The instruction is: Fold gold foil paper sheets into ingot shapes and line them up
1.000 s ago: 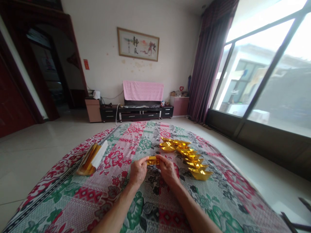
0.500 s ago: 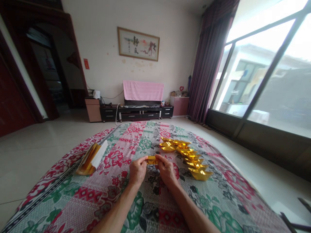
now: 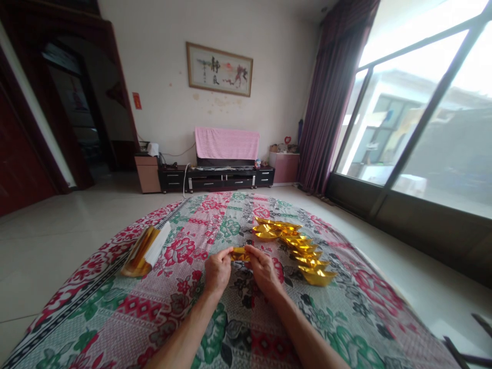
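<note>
A small piece of folded gold foil paper (image 3: 241, 254) is stretched between my two hands, above the middle of the patterned cloth (image 3: 184, 307). My left hand (image 3: 218, 270) pinches its left end between thumb and fingers. At the other end my right hand (image 3: 264, 267) grips it the same way. The fingers cover both ends of the paper. To the right, several folded gold paper ingots (image 3: 317, 274) lie in an overlapping row that runs away from me.
Left on the cloth lies a stack of gold paper sheets (image 3: 144, 251) with a white sheet along it. Beyond the cloth, a black low cabinet (image 3: 221, 182) carries a screen under a pink towel (image 3: 226, 143). Large windows (image 3: 418, 118) line the right side.
Both hands hold nearly the same spot. The folded gold paper between them has shifted slightly in shape, with its creased middle catching the light differently.
</note>
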The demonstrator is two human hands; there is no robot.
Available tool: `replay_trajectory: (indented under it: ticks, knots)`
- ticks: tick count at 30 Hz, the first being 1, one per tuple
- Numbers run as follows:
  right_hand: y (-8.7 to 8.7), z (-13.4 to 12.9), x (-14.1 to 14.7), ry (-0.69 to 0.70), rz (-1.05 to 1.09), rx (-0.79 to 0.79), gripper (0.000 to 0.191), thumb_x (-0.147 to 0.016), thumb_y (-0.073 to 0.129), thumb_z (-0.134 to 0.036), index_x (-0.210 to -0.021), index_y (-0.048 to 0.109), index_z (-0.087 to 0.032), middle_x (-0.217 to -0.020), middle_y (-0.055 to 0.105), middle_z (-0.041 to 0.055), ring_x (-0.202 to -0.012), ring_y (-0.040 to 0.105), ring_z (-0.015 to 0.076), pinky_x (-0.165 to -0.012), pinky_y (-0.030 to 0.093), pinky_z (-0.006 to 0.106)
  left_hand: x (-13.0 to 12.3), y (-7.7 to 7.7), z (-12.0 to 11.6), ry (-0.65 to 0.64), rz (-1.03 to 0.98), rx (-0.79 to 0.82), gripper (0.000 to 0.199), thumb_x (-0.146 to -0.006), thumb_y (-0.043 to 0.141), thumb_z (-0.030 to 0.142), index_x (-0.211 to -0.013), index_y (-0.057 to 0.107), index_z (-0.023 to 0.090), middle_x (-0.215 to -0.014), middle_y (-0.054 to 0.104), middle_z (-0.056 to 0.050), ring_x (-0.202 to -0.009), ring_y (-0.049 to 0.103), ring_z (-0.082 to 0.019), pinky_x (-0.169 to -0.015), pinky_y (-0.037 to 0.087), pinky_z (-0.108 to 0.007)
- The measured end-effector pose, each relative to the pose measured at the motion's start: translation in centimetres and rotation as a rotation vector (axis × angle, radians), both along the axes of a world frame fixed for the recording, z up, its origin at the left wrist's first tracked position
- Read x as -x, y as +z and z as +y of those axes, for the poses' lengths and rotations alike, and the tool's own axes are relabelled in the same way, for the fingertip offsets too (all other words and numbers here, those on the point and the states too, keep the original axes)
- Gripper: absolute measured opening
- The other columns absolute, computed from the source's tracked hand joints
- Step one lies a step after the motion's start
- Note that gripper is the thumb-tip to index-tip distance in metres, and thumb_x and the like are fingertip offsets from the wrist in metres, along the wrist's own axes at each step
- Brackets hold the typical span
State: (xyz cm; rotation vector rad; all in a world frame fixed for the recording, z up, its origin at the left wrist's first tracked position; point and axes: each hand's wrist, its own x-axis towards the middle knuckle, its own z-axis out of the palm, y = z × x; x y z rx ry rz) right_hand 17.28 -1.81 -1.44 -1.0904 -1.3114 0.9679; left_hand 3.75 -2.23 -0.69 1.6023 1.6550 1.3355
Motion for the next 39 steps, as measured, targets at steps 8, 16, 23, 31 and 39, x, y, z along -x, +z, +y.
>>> replay_trajectory:
  ticks: [8, 16, 23, 31, 39]
  knots:
    - [-0.36, 0.06, -0.07, -0.045, -0.078, -0.029, 0.036, -0.077, 0.046, -0.035, -0.101, 0.066, -0.017, -0.091, 0.068, 0.0057, -0.075, 0.063, 0.0181, -0.065, 0.052, 0.028, -0.3, 0.23, -0.42, 0.02, 0.078, -0.056, 0.029, -0.079, 0.045, 0.018, -0.095, 0.069, 0.016, -0.096, 0.069, -0.009, -0.089, 0.065, -0.019, -0.083, 0.05, -0.029]
    - [-0.31, 0.26, -0.12, -0.009, -0.04, -0.034, 0.035, -0.075, 0.045, -0.033, -0.099, 0.066, -0.017, -0.091, 0.068, 0.0054, -0.076, 0.063, 0.0182, -0.063, 0.054, 0.027, -0.08, -0.22, -0.14, 0.054, 0.049, -0.064, 0.028, -0.077, 0.046, 0.016, -0.093, 0.069, 0.02, -0.093, 0.071, -0.004, -0.084, 0.067, -0.016, -0.077, 0.053, -0.027]
    - [-0.91, 0.66, -0.05, -0.099, -0.059, -0.072, 0.036, -0.077, 0.044, -0.035, -0.097, 0.066, -0.016, -0.088, 0.068, 0.0071, -0.07, 0.064, 0.0179, -0.06, 0.053, 0.028, -0.54, 0.42, -0.69, 0.031, 0.083, -0.086, 0.028, -0.078, 0.046, 0.017, -0.092, 0.07, 0.017, -0.093, 0.07, -0.007, -0.086, 0.066, -0.018, -0.081, 0.052, -0.028]
    - [-0.24, 0.28, 0.07, -0.126, 0.032, -0.065, 0.034, -0.075, 0.046, -0.034, -0.096, 0.067, -0.017, -0.086, 0.068, 0.0052, -0.071, 0.064, 0.0175, -0.063, 0.054, 0.028, -0.68, 0.12, -0.54, 0.016, 0.055, -0.095, 0.029, -0.079, 0.045, 0.019, -0.095, 0.069, 0.017, -0.095, 0.07, -0.007, -0.084, 0.067, -0.018, -0.077, 0.053, -0.028]
    - [-0.44, 0.32, -0.06, -0.048, 0.035, -0.062, 0.033, -0.074, 0.048, -0.034, -0.095, 0.067, -0.018, -0.087, 0.068, 0.0046, -0.074, 0.064, 0.0177, -0.061, 0.055, 0.027, -0.59, 0.2, -0.62, 0.034, 0.074, -0.096, 0.028, -0.077, 0.046, 0.016, -0.092, 0.07, 0.018, -0.092, 0.07, -0.006, -0.083, 0.067, -0.017, -0.078, 0.052, -0.026]
